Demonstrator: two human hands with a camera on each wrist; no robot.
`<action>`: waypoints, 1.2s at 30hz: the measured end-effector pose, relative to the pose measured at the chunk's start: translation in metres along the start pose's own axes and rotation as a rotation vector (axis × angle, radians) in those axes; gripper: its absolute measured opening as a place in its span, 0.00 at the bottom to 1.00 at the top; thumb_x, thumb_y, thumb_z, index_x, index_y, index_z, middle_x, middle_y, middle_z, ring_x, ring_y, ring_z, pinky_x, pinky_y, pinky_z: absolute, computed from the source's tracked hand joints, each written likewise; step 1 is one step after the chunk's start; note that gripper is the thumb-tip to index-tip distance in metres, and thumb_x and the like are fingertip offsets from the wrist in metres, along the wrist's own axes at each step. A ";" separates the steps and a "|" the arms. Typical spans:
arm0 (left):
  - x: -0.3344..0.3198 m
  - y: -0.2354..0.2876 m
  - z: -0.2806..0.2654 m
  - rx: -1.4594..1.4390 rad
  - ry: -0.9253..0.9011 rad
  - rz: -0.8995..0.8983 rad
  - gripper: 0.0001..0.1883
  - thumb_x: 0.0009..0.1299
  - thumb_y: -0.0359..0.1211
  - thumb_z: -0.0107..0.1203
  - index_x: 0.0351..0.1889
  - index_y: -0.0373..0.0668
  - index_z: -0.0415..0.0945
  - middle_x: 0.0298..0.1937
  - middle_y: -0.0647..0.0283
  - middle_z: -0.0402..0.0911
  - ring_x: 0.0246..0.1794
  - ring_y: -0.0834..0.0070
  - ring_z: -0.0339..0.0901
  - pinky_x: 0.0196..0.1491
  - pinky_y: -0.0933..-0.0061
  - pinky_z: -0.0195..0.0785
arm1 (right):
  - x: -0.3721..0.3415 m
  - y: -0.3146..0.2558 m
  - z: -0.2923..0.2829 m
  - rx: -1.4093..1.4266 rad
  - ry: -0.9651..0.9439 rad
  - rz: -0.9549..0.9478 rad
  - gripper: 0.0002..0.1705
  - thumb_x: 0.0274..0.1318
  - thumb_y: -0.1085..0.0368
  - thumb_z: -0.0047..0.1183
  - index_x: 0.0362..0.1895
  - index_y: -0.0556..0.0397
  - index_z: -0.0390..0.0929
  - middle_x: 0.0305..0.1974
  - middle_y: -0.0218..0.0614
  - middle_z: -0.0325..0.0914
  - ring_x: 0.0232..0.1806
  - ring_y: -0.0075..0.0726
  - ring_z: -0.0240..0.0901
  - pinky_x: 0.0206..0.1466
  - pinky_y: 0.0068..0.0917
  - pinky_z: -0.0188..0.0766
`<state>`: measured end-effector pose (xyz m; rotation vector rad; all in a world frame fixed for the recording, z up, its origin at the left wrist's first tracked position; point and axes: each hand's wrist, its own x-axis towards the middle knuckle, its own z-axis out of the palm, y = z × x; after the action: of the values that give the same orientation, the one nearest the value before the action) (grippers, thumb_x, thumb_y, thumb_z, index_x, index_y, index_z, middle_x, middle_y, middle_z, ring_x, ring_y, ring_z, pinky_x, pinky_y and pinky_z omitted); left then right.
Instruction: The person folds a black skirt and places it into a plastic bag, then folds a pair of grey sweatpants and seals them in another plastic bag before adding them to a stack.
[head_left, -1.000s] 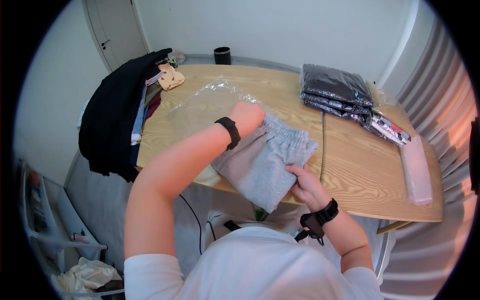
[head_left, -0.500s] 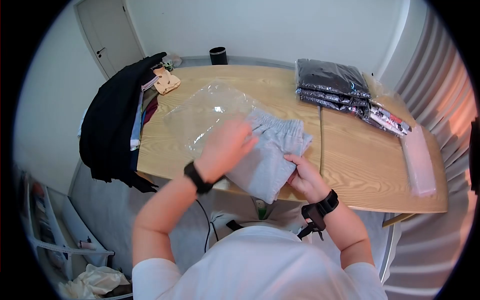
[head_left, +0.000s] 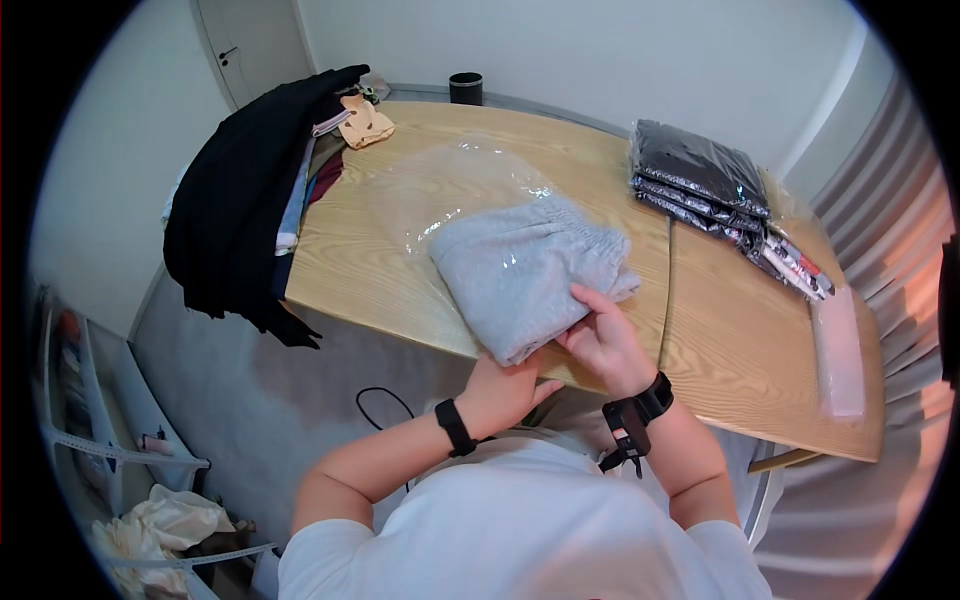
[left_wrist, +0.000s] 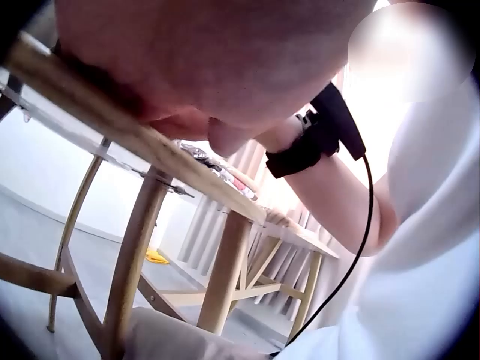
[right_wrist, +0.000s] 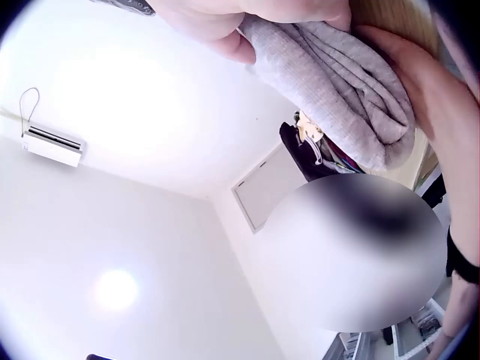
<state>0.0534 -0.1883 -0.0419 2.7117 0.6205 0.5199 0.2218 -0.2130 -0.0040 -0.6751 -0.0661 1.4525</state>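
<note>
A folded grey garment (head_left: 530,270) with a gathered waistband lies at the table's near edge; its layered folds (right_wrist: 337,90) show in the right wrist view. My right hand (head_left: 605,345) grips its right side, thumb on top and fingers beneath. My left hand (head_left: 500,395) is at its lower corner, the fingertips hidden under the cloth, thumb pointing right; whether it grips cannot be told. Beyond and left of the garment, a clear plastic bag (head_left: 450,185) lies flat, partly under it.
Dark clothes (head_left: 235,200) are heaped on the left, beside a patterned cream cloth (head_left: 366,124). Bagged black garments (head_left: 695,170) are stacked at the back right, near a pink packet (head_left: 838,355). A black bin (head_left: 466,89) stands behind the table (head_left: 740,370).
My left hand has moved from above the garment's waistband down to its lower corner. My right hand keeps its hold on the right side. The head view has shifted slightly.
</note>
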 end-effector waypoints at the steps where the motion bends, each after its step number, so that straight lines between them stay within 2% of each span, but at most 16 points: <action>1: 0.002 0.000 0.005 -0.006 0.005 -0.002 0.34 0.62 0.48 0.56 0.57 0.29 0.63 0.58 0.42 0.65 0.60 0.48 0.62 0.60 0.55 0.56 | 0.001 0.003 0.001 -0.028 -0.009 -0.010 0.27 0.58 0.72 0.46 0.62 0.55 0.57 0.61 0.42 0.63 0.61 0.45 0.61 0.65 0.43 0.60; 3: 0.010 0.002 0.008 0.020 0.073 -0.119 0.36 0.61 0.52 0.55 0.56 0.30 0.65 0.57 0.42 0.66 0.60 0.50 0.63 0.59 0.55 0.57 | 0.007 0.008 0.002 -0.028 0.001 -0.003 0.26 0.58 0.73 0.45 0.62 0.55 0.58 0.60 0.43 0.63 0.61 0.46 0.62 0.65 0.44 0.60; 7: 0.011 0.002 0.011 0.014 0.080 -0.200 0.38 0.61 0.55 0.53 0.56 0.32 0.65 0.57 0.42 0.67 0.59 0.50 0.64 0.58 0.52 0.57 | 0.029 0.011 0.009 0.026 0.010 0.062 0.25 0.59 0.74 0.45 0.61 0.57 0.59 0.59 0.45 0.64 0.60 0.47 0.62 0.65 0.45 0.60; 9: 0.010 -0.004 0.011 0.080 0.193 -0.112 0.37 0.60 0.55 0.54 0.56 0.33 0.66 0.58 0.38 0.65 0.59 0.46 0.64 0.60 0.49 0.55 | 0.050 0.013 0.014 0.014 0.011 0.090 0.25 0.58 0.74 0.43 0.61 0.57 0.58 0.60 0.44 0.63 0.61 0.47 0.61 0.64 0.45 0.60; 12: 0.011 -0.007 0.008 0.187 0.232 -0.061 0.36 0.59 0.55 0.55 0.53 0.32 0.68 0.58 0.33 0.63 0.60 0.42 0.61 0.62 0.49 0.52 | 0.076 0.015 0.028 0.024 0.013 0.131 0.24 0.58 0.74 0.41 0.60 0.57 0.59 0.59 0.44 0.64 0.61 0.46 0.61 0.62 0.46 0.61; 17: 0.008 -0.016 0.006 0.156 0.221 -0.018 0.35 0.59 0.55 0.55 0.46 0.28 0.72 0.59 0.30 0.61 0.61 0.41 0.59 0.64 0.50 0.51 | 0.140 0.019 0.043 0.073 0.021 0.098 0.19 0.58 0.73 0.39 0.56 0.59 0.63 0.54 0.46 0.68 0.57 0.46 0.64 0.60 0.45 0.63; 19: 0.005 -0.018 0.002 0.146 0.160 -0.007 0.33 0.60 0.54 0.53 0.48 0.30 0.72 0.59 0.30 0.61 0.61 0.42 0.60 0.63 0.50 0.51 | 0.179 0.019 0.032 -0.146 -0.011 0.055 0.17 0.60 0.72 0.38 0.53 0.59 0.65 0.52 0.46 0.69 0.55 0.46 0.66 0.59 0.46 0.64; 20: 0.004 -0.018 0.001 0.191 0.160 -0.008 0.34 0.61 0.54 0.53 0.51 0.32 0.70 0.58 0.33 0.63 0.60 0.44 0.62 0.63 0.52 0.53 | 0.185 0.021 0.044 -0.032 -0.044 0.113 0.18 0.61 0.72 0.38 0.56 0.60 0.63 0.56 0.47 0.67 0.57 0.47 0.64 0.61 0.46 0.63; 23: -0.004 -0.022 -0.007 0.202 0.141 0.037 0.34 0.62 0.54 0.51 0.54 0.33 0.68 0.58 0.36 0.64 0.59 0.46 0.62 0.62 0.53 0.54 | 0.188 0.019 0.061 0.048 -0.170 0.080 0.23 0.62 0.72 0.37 0.61 0.61 0.55 0.63 0.47 0.59 0.64 0.51 0.57 0.67 0.45 0.56; 29: -0.040 -0.029 -0.035 0.199 0.046 0.097 0.29 0.64 0.50 0.52 0.54 0.37 0.68 0.54 0.44 0.71 0.55 0.55 0.69 0.61 0.61 0.57 | 0.147 0.043 0.057 0.093 -0.104 0.100 0.24 0.62 0.72 0.36 0.63 0.58 0.54 0.63 0.48 0.56 0.65 0.50 0.54 0.68 0.47 0.54; 30: -0.044 -0.032 -0.040 0.188 0.016 0.126 0.28 0.63 0.48 0.53 0.54 0.37 0.69 0.53 0.45 0.72 0.55 0.58 0.70 0.61 0.61 0.57 | 0.120 0.047 0.074 -0.020 -0.033 0.062 0.22 0.62 0.71 0.37 0.60 0.62 0.56 0.60 0.48 0.61 0.61 0.48 0.60 0.65 0.45 0.58; 31: -0.048 -0.034 -0.042 0.175 -0.018 0.155 0.26 0.63 0.45 0.55 0.53 0.38 0.70 0.53 0.47 0.73 0.54 0.60 0.71 0.62 0.61 0.58 | 0.123 0.049 0.070 -0.018 -0.023 0.068 0.22 0.62 0.71 0.37 0.60 0.62 0.56 0.60 0.48 0.61 0.61 0.48 0.60 0.65 0.45 0.58; 32: -0.049 -0.036 -0.043 0.170 0.017 0.162 0.24 0.60 0.40 0.58 0.51 0.38 0.71 0.51 0.50 0.74 0.53 0.64 0.73 0.61 0.64 0.59 | 0.129 0.050 0.064 -0.031 -0.034 0.115 0.20 0.63 0.71 0.37 0.59 0.63 0.57 0.57 0.48 0.63 0.58 0.47 0.62 0.63 0.44 0.60; 34: -0.048 -0.037 -0.045 0.158 0.010 0.173 0.24 0.59 0.39 0.59 0.51 0.38 0.71 0.50 0.51 0.75 0.52 0.64 0.73 0.61 0.65 0.60 | 0.162 0.050 0.047 -0.107 -0.019 0.128 0.17 0.63 0.71 0.37 0.54 0.66 0.60 0.52 0.48 0.68 0.51 0.45 0.67 0.57 0.42 0.65; 35: -0.047 -0.037 -0.047 0.154 0.015 0.187 0.24 0.57 0.38 0.59 0.51 0.38 0.71 0.50 0.51 0.75 0.52 0.64 0.73 0.60 0.66 0.61 | 0.166 0.048 0.053 -0.102 -0.133 0.145 0.19 0.63 0.71 0.37 0.57 0.65 0.58 0.54 0.50 0.66 0.53 0.47 0.66 0.59 0.42 0.64; 36: -0.045 -0.036 -0.049 0.122 0.013 0.175 0.24 0.56 0.36 0.60 0.50 0.38 0.71 0.49 0.51 0.75 0.51 0.64 0.73 0.59 0.67 0.62 | 0.171 0.049 0.062 -0.048 -0.107 0.088 0.20 0.63 0.72 0.37 0.58 0.65 0.57 0.55 0.51 0.64 0.55 0.48 0.65 0.61 0.42 0.63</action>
<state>-0.0170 -0.1682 -0.0243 2.8980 0.4328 0.5593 0.1770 -0.0325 -0.0362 -0.6462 -0.1562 1.5753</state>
